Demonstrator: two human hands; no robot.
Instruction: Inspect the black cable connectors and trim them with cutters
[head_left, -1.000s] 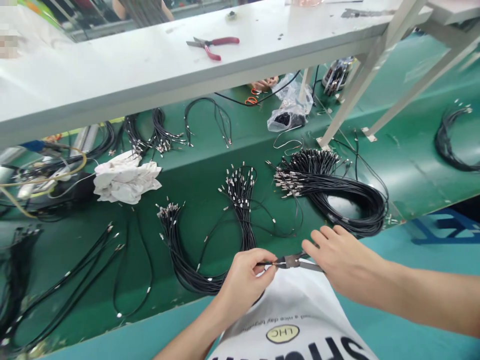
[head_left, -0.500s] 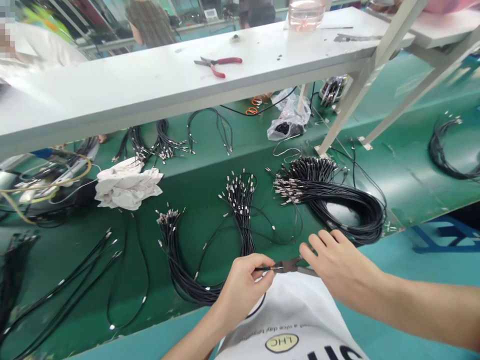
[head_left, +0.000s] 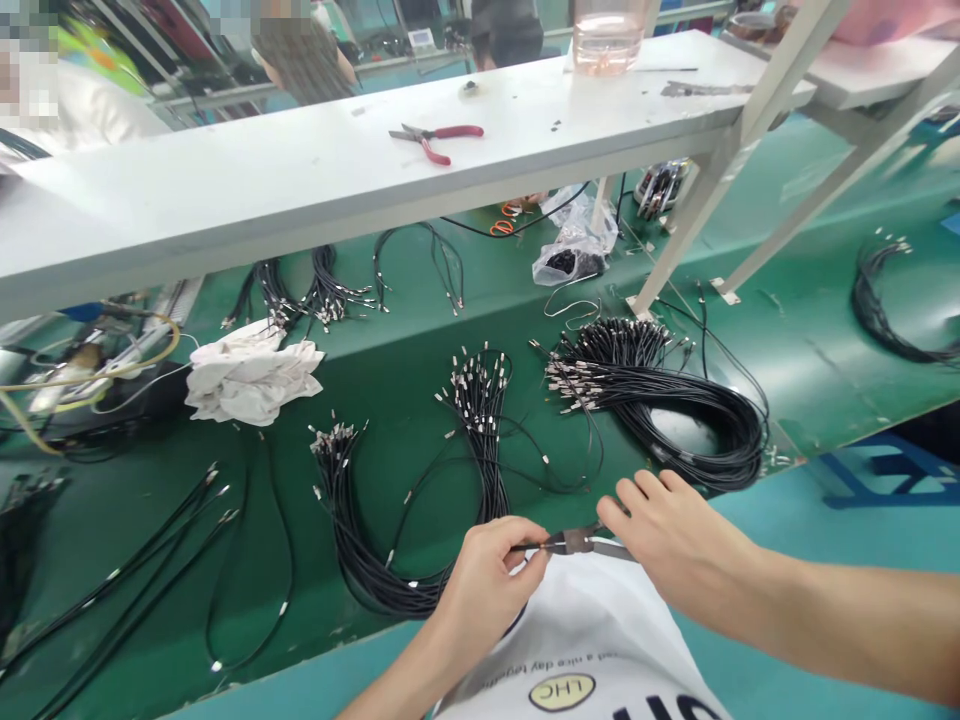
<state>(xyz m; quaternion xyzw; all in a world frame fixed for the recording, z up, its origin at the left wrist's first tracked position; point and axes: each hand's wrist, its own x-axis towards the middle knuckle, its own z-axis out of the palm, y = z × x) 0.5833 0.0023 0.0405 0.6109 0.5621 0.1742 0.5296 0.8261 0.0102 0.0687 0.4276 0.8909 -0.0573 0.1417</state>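
Note:
My left hand point(head_left: 499, 575) pinches the end of a black cable point(head_left: 525, 547) between thumb and forefinger, just in front of my shirt. My right hand point(head_left: 664, 530) is wrapped round the handles of a pair of dark pliers point(head_left: 577, 541). The jaws of the pliers point left and meet the cable end at my left fingertips; how tightly they close on it I cannot tell. Behind my left hand a bundle of black cables point(head_left: 480, 430) with metal ends lies on the green bench. A second bundle point(head_left: 360, 540) curves in from its left.
A large coil of black cables point(head_left: 697, 400) lies on the right of the bench. A white cloth point(head_left: 255, 375) and loose cables point(head_left: 112, 575) are on the left. Red-handled pliers point(head_left: 439, 135) rest on the white shelf point(head_left: 300, 160) above. Co-workers stand beyond the shelf.
The view has shifted slightly. The pliers appear turned a little at the cable end, while both hands keep their grip in about the same place.

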